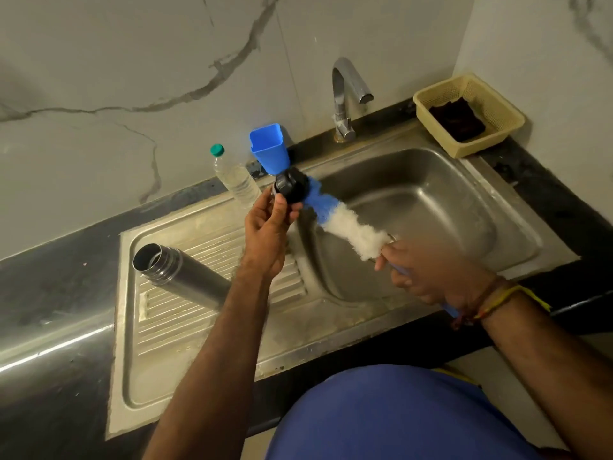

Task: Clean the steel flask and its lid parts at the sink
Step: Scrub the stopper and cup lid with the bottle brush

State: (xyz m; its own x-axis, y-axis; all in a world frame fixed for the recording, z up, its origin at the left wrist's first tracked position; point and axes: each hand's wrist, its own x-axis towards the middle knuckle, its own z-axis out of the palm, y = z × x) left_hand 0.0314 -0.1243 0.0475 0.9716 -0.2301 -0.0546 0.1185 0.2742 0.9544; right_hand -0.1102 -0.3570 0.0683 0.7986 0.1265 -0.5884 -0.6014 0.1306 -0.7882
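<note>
My left hand (267,232) holds a black flask lid part (292,189) up over the left edge of the sink basin (441,207). My right hand (428,273) grips the blue handle of a bottle brush (348,229); its blue-and-white bristles press against the lid part. The steel flask (180,273) lies on its side on the ribbed drainboard (199,320), its open mouth pointing to the back left, partly hidden behind my left forearm.
A chrome tap (346,94) stands behind the basin with no water running. A blue plastic cup (269,147) and a clear water bottle (234,177) stand at the back by the wall. A yellow basket (471,114) with a dark cloth sits at the back right.
</note>
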